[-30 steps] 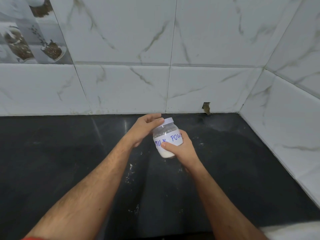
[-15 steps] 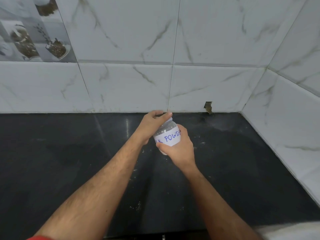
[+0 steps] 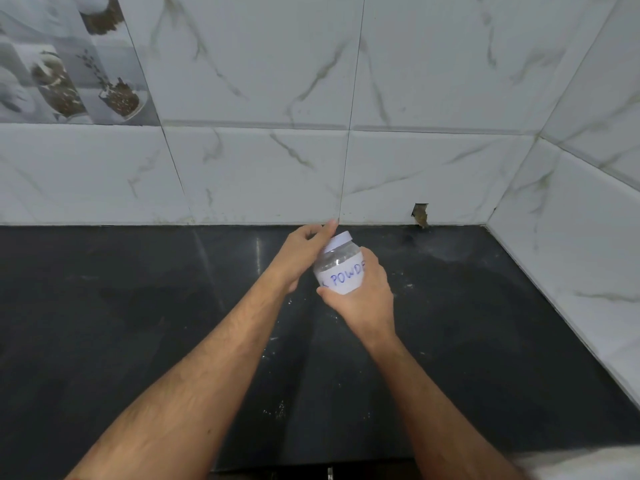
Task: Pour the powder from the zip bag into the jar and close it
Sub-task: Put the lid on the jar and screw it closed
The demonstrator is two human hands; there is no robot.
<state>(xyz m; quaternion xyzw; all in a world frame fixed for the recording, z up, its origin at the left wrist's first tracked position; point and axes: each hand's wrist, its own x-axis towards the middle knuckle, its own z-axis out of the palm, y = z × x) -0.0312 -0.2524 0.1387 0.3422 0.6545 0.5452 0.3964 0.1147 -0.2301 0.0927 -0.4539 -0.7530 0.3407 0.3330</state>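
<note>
The right hand [image 3: 363,299] is gripping the jar [image 3: 341,273], tilted with its top leaning away, while the left hand [image 3: 303,252] is pinching the lid [image 3: 338,240] above it

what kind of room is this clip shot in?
Most likely a home kitchen: a dark polished stone counter set into a corner of marble-look wall tiles, a decor tile picturing spice jars, and a hand-labelled powder jar held over the counter.

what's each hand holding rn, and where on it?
Right hand grips the jar around its labelled body, tilted, off the counter. Left hand has its fingers on the white lid.
</note>
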